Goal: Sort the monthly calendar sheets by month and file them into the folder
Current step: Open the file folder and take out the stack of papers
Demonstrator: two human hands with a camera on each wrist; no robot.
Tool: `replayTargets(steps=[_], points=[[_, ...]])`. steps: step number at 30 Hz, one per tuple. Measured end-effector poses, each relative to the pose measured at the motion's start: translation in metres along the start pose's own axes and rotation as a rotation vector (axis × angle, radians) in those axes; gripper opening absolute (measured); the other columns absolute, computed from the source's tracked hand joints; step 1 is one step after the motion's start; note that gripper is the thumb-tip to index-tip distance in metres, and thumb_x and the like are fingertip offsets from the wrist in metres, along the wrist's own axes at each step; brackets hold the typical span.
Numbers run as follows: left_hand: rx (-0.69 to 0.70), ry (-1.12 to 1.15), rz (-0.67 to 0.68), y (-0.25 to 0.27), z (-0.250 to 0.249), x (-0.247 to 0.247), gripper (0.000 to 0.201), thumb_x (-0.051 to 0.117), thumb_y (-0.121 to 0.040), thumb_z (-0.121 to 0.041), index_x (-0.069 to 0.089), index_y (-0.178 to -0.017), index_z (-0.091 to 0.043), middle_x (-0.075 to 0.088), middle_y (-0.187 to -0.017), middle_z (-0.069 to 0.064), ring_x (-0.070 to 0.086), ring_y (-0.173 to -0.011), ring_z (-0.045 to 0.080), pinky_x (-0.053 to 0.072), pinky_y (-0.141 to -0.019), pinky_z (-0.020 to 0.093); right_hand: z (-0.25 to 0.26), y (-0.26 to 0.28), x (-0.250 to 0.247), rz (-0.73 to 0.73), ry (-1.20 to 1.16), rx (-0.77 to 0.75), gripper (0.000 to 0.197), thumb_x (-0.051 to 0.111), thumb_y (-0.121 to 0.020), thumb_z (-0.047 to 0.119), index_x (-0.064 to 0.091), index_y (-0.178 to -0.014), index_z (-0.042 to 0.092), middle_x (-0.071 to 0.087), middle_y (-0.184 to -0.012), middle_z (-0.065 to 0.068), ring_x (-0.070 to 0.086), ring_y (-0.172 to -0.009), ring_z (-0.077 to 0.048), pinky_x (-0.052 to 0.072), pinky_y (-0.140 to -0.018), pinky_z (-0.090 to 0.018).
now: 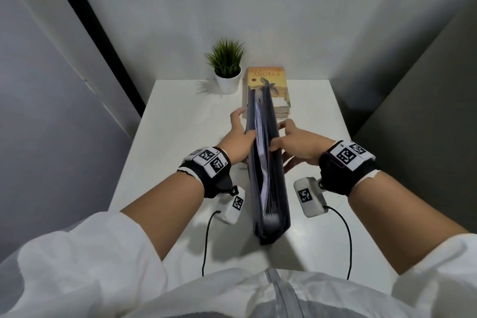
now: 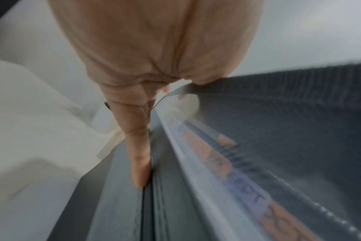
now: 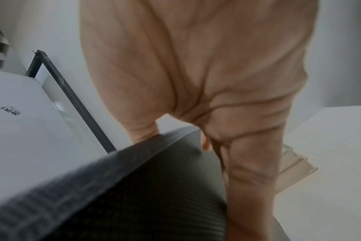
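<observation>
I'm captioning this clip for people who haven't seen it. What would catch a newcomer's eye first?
First, the dark folder standing on edge mid-table, pale sheets showing in its open top. The left hand and right hand hold it from either side, thumbs hooked over the top edges. Behind it, by the wall, are a small potted plant and an orange-covered book.

White sleeves [image 1: 85,253], black wristbands [image 1: 206,175] bearing square-coded tags.

The left hand [image 2: 155,53] grips the dark folder's [image 2: 289,114] edge, fingers [image 2: 140,163] along its side.
</observation>
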State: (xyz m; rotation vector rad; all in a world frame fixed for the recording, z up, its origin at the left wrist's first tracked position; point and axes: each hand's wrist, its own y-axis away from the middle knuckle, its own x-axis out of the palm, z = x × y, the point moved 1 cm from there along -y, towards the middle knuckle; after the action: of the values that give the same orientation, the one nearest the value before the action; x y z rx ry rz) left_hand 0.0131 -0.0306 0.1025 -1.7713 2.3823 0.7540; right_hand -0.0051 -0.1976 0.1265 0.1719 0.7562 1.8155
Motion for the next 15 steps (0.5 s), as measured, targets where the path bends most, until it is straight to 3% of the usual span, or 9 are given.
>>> replayTargets(steps=[2,4,6,8,10,12,13,15], points=[[0.065,-0.072,0.019,-0.001,-0.003,-0.005,0.067,0.035,-0.095,-0.007,0.008,-0.142,-0.046,0.05,-0.071,0.012,0.049,-0.055,0.024,0.05,-0.052,0.036,0.001,-0.001,-0.007,-0.105,0.054,-0.066,0.07,0.055,-0.082,0.001,0.017,-0.136,0.025,0.061,-0.075,-0.016,0.063,-0.049,-0.021,0.054,-0.05,-0.034],[0.105,-0.174,0.049,-0.002,-0.005,-0.009,0.06,0.029,-0.092,-0.001,0.029,-0.139,-0.038,0.044,-0.059,0.007,0.043,-0.039,0.017,0.041,-0.041,0.023,0.002,0.0,-0.012,-0.187,0.219,-0.152,0.072,0.05,-0.081,-0.004,0.018,-0.133,0.035,0.049,-0.058,-0.005,0.05,-0.034,-0.009,0.046,-0.04,-0.024],[0.069,-0.193,0.076,-0.004,-0.006,-0.01,0.049,0.025,-0.092,0.0,0.049,-0.127,-0.025,0.039,-0.053,0.001,0.036,-0.028,0.006,0.035,-0.034,0.016,0.003,0.0,-0.011,-0.212,0.402,-0.216,0.064,0.044,-0.081,-0.005,0.026,-0.128,0.034,0.042,-0.053,-0.001,0.039,-0.029,-0.006,0.036,-0.035,-0.019],[0.03,-0.204,0.056,-0.006,-0.006,-0.008,0.042,0.025,-0.093,-0.002,0.053,-0.121,-0.017,0.038,-0.054,0.001,0.034,-0.025,0.004,0.033,-0.032,0.015,0.006,-0.004,-0.008,-0.219,0.557,-0.246,0.045,0.042,-0.083,-0.001,0.044,-0.119,0.025,0.055,-0.066,-0.005,0.048,-0.042,-0.006,0.037,-0.041,-0.019],[0.012,-0.21,0.041,-0.006,-0.006,-0.006,0.039,0.026,-0.094,-0.003,0.053,-0.12,-0.016,0.04,-0.057,0.001,0.036,-0.026,0.003,0.035,-0.032,0.015,0.013,-0.009,-0.004,-0.235,0.647,-0.228,0.018,0.049,-0.089,0.014,0.059,-0.104,0.018,0.064,-0.09,-0.006,0.056,-0.068,-0.013,0.042,-0.057,-0.023],[0.005,-0.208,0.039,-0.006,-0.006,-0.006,0.038,0.026,-0.095,-0.004,0.053,-0.119,-0.016,0.042,-0.059,0.002,0.038,-0.026,0.003,0.037,-0.033,0.016,0.018,-0.011,-0.002,-0.239,0.674,-0.2,0.017,0.059,-0.09,0.03,0.061,-0.094,0.014,0.063,-0.089,-0.003,0.056,-0.073,-0.015,0.043,-0.06,-0.026],[0.003,-0.205,0.039,-0.005,-0.006,-0.007,0.037,0.026,-0.095,-0.004,0.053,-0.119,-0.016,0.042,-0.059,0.002,0.039,-0.026,0.003,0.037,-0.034,0.016,0.02,-0.013,-0.001,-0.24,0.692,-0.192,0.019,0.063,-0.088,0.03,0.062,-0.092,0.012,0.063,-0.088,-0.004,0.057,-0.074,-0.016,0.043,-0.06,-0.026],[-0.001,-0.2,0.043,-0.004,-0.007,-0.008,0.037,0.026,-0.096,-0.004,0.053,-0.119,-0.015,0.042,-0.058,0.002,0.039,-0.026,0.003,0.039,-0.034,0.017,0.024,-0.016,-0.001,-0.249,0.772,-0.169,0.013,0.06,-0.089,0.016,0.064,-0.093,0.005,0.066,-0.097,-0.01,0.061,-0.084,-0.023,0.047,-0.066,-0.029]])
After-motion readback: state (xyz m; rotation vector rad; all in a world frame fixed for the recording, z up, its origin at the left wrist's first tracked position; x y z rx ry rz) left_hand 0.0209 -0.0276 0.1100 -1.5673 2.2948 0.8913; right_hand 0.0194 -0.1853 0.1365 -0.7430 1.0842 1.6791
